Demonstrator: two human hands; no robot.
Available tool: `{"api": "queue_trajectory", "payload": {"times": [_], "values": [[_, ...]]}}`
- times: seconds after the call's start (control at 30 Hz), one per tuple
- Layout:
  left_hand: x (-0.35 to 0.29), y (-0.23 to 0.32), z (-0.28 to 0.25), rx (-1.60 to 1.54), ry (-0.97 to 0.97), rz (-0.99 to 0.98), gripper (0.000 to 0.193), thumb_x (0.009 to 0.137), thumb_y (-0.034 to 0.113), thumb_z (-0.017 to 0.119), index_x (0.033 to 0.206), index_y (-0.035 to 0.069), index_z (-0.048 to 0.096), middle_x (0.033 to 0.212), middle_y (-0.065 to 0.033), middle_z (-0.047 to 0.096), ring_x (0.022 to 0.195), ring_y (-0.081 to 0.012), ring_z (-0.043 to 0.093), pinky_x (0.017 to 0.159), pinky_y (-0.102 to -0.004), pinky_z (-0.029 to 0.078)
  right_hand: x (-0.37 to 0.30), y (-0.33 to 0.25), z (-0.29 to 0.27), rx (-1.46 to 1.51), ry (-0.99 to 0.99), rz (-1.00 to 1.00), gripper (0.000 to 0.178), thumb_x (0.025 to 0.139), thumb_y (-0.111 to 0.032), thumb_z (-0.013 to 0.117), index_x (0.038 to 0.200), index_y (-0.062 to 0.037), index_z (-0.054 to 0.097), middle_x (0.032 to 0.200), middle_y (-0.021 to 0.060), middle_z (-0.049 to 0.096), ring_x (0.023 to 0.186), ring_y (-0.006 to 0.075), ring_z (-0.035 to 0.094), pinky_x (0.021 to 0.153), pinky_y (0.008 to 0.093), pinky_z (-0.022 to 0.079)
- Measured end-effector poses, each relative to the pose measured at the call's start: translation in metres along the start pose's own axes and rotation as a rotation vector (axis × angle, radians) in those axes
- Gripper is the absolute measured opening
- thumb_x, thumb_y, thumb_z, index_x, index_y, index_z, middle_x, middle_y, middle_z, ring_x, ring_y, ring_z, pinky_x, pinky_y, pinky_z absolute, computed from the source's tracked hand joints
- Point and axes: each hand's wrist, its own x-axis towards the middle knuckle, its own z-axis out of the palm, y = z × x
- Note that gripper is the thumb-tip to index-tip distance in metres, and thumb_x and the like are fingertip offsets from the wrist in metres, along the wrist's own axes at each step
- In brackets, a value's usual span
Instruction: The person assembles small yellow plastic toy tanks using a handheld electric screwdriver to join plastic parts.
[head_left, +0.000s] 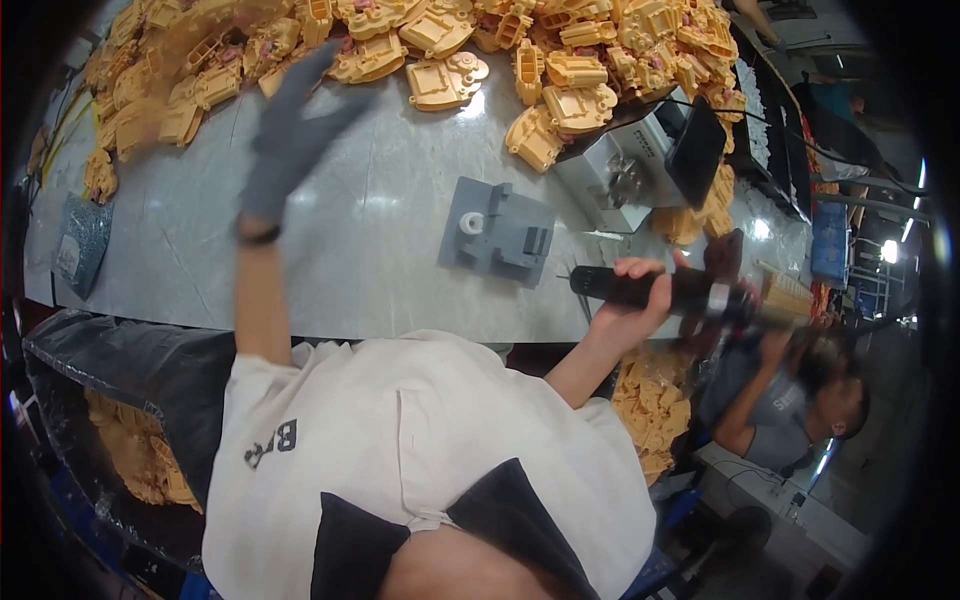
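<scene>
My left hand, in a grey glove and blurred by motion, reaches over the table with its thumb apart from its fingers. It holds nothing that I can see and is nearest to the heap of orange-yellow plastic housings. My bare right hand is wrapped round a black electric screwdriver, whose thin bit points left. Between my hands, a grey fixture block with a white round post lies on the table. No housing sits in it.
Behind the screwdriver stands a metal screw feeder with a dark flap. A plastic bag of small bluish pieces lies at the table's left edge. Black-lined containers hold more housings below. At the right, a co-worker sits close.
</scene>
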Motion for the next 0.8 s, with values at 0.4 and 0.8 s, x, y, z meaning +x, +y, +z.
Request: {"api": "queue_trajectory", "payload": {"times": [0.4,0.8], "values": [[-0.007,0.061,0.086,0.686,-0.737,-0.164,0.074,0.071,0.045,0.068,0.134,0.020,0.039,0.127,-0.0156,0.043,0.107,-0.0301,0.052,0.079,-0.0413,0.046,-0.008,-0.011,-0.036,-0.085,0.206,-0.033,0.039,0.083,-0.013,0.060,0.114,-0.0004,0.039,0.069,0.0076,0.052,0.064,0.0185,0.052,0.065,0.0324,0.045],[-0.015,-0.009,0.075,0.370,-0.422,0.541,0.053,0.066,0.046,0.073,0.092,0.003,0.055,0.124,-0.0166,0.048,0.116,-0.0370,0.045,0.098,-0.0433,0.038,-0.013,-0.005,-0.012,0.102,0.053,0.036,0.039,0.082,-0.016,0.060,0.113,-0.0017,0.040,0.070,0.0065,0.050,0.062,0.0169,0.049,0.065,0.0313,0.042]]}}
